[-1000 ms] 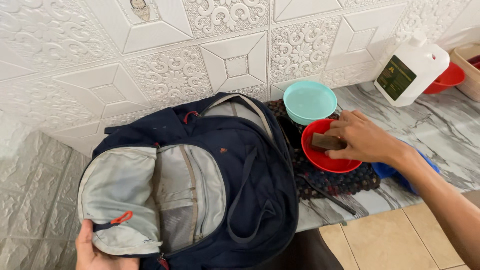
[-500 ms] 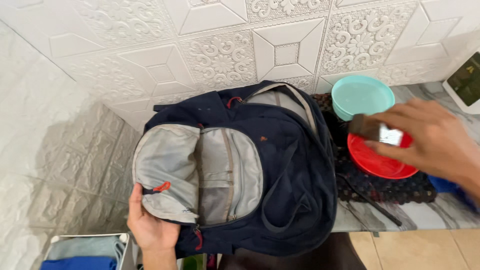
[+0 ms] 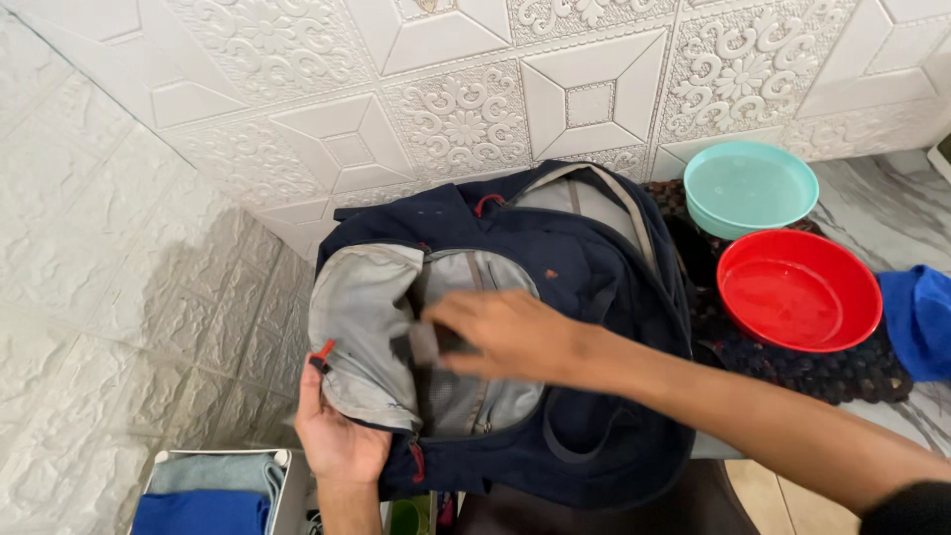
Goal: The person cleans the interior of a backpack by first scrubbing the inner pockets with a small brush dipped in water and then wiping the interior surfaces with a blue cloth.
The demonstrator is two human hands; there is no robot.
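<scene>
While my left hand (image 3: 337, 436) grips the grey pocket flap (image 3: 362, 332) of the navy backpack (image 3: 555, 267), my right hand (image 3: 500, 332) holds a small dark object (image 3: 424, 344) at the pocket's mouth, left of the red bowl (image 3: 798, 289)

The back is covered by a white embossed tile wall (image 3: 466, 109) with flower and square patterns, a grey marbled counter (image 3: 906, 183) is seen at right, and beige floor tiles (image 3: 783, 500) are glimpsed below.
</scene>
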